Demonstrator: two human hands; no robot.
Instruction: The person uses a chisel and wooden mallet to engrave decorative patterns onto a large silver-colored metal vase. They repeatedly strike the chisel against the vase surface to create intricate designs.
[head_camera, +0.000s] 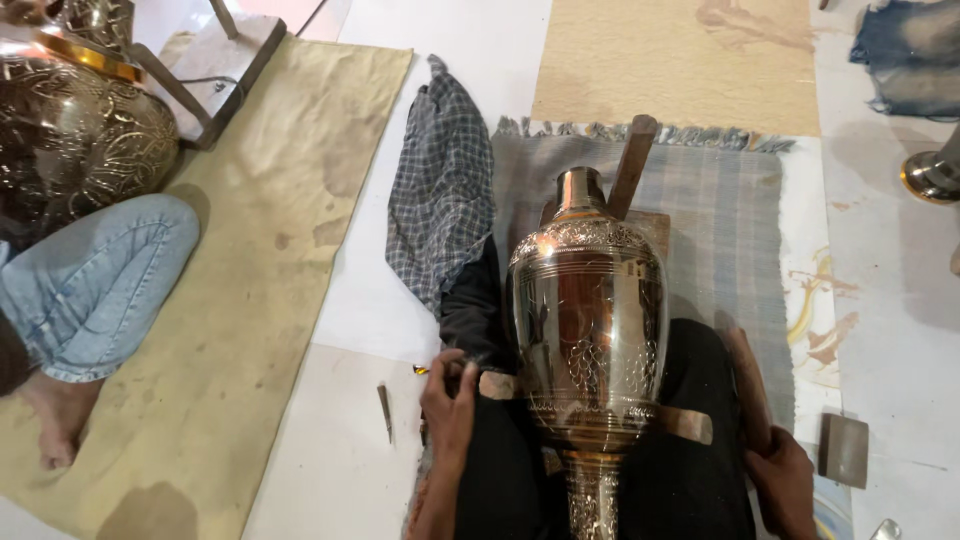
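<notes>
floor (880, 300): pale, stained | tan mat (260, 260) left | grey fringed rug (730, 220) centre | checked cloth (440, 190) | small chisel (385, 410) | flat block (843, 450) right

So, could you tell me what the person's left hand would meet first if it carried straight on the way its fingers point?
The left hand points up the picture, along the dark trouser leg. Carried straight on, it would probably first meet the crumpled checked cloth lying past the knee, though depth is hard to judge from above.

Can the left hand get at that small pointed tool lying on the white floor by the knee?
Probably yes. The left hand rests on the knee, and the small pointed tool lies just to its left on bare white floor, with nothing between them.
</notes>
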